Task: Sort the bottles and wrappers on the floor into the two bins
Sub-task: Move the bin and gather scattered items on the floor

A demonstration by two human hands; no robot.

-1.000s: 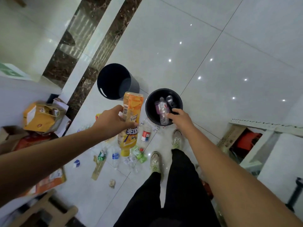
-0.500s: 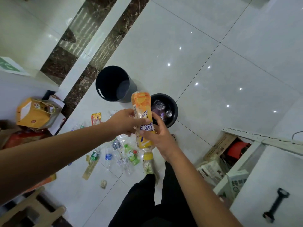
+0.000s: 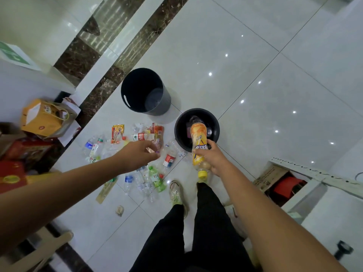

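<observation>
Glossy white floor (image 3: 255,95) fills the frame, two dark bins (image 3: 145,91) at center. Right hand (image 3: 215,160) grips an orange bottle (image 3: 198,143) over the nearer bin (image 3: 214,122); left hand (image 3: 137,154), fingers loosely spread, hovers above scattered bottles (image 3: 145,181).

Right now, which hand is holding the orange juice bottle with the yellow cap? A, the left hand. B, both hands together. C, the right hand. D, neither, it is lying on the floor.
C: the right hand grips the orange juice bottle near its yellow-capped end, its base over the right bin, while the left hand is apart from it, over the bottles on the floor.
</observation>
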